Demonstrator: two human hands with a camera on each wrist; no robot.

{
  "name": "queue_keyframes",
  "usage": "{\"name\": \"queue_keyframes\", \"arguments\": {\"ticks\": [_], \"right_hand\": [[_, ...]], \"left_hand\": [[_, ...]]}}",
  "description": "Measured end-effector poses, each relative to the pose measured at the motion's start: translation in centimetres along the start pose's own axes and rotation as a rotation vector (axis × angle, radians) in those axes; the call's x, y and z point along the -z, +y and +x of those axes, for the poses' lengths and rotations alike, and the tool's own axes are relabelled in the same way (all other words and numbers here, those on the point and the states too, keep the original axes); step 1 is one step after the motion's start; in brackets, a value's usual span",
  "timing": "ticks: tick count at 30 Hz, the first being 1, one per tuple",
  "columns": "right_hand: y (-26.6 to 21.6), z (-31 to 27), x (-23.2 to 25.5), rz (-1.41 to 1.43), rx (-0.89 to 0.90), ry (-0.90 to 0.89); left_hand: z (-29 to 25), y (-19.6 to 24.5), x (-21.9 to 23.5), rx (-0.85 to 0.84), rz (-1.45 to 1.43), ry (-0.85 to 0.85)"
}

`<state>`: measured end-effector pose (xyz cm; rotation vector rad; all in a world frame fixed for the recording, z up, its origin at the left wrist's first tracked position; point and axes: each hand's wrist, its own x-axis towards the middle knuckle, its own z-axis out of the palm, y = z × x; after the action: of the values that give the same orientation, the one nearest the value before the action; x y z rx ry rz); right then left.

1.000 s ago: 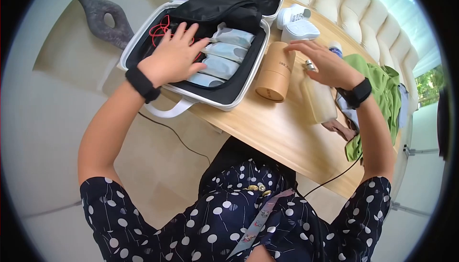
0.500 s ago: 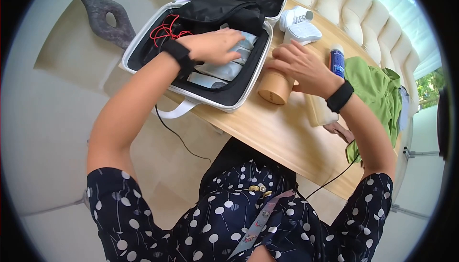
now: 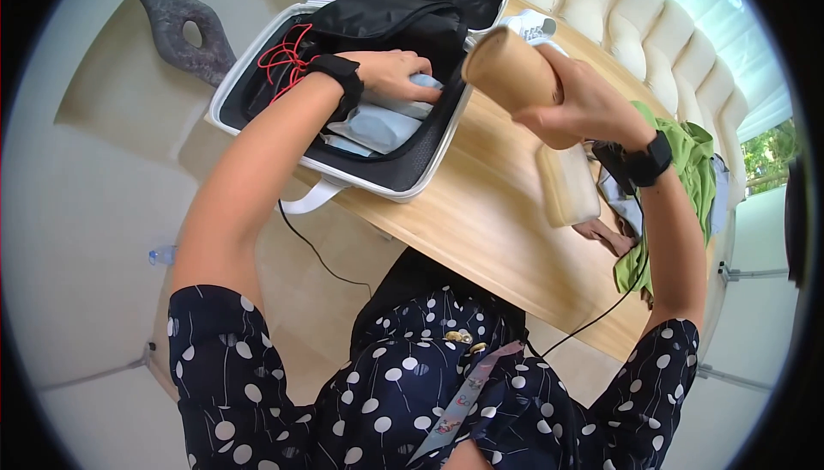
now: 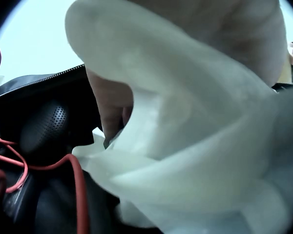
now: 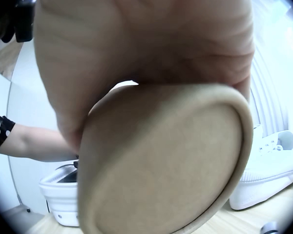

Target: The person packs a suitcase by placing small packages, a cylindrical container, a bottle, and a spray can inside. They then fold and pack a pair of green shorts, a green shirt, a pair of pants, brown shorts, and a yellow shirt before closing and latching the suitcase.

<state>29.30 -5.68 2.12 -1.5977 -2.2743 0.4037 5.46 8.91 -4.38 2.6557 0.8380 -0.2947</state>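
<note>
In the head view my right hand grips a brown cardboard tube, raised over the table and tilted toward the suitcase. Its round end, with a raised rim, fills the right wrist view, fingers wrapped about the tube. My left hand is inside an open white suitcase, fingers and thumb bent round a pale, soft pack. Seen from the left wrist, pale folded wrapping lies under the palm and hides most fingers. Another pale pack sits nearer me in the case.
Red cord and a black pouch lie in the suitcase. White shoes stand behind the tube. On the wooden table are a cream-coloured bottle and green clothing. A black cable hangs over the table edge.
My left hand moved right from over the red cord onto the packs and now holds one. My right hand took the tube from the table, lifted it and tipped it.
</note>
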Motion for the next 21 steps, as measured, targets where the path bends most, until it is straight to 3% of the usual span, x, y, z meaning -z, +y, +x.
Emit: {"name": "queue_keyframes", "arguments": {"ticks": [1, 5, 7, 10, 12, 15, 21], "right_hand": [[-0.3, 0.4, 0.0, 0.076, -0.103, 0.041], [-0.8, 3.2, -0.5, 0.125, -0.069, 0.077], [-1.4, 5.3, -0.3, 0.102, -0.082, -0.054], [-2.8, 8.7, -0.4, -0.029, -0.110, -0.166], [-3.8, 10.5, -0.8, -0.234, -0.160, -0.365], [-5.1, 12.4, -1.5, -0.358, -0.194, -0.435], [-5.2, 15.2, -4.6, -0.285, -0.153, -0.389]], "left_hand": [[-0.8, 0.5, 0.3, 0.004, -0.051, -0.014], [-2.6, 0.6, 0.5, 0.009, -0.187, -0.031], [-3.4, 0.7, 0.3, 0.043, -0.189, -0.025], [-4.7, 0.9, 0.3, -0.052, -0.240, -0.037], [-5.3, 1.0, 0.0, -0.058, -0.197, -0.066], [-6.0, 1.2, -0.3, -0.023, -0.146, -0.073], [-6.3, 1.2, -0.5, -0.046, -0.104, -0.037]]}}
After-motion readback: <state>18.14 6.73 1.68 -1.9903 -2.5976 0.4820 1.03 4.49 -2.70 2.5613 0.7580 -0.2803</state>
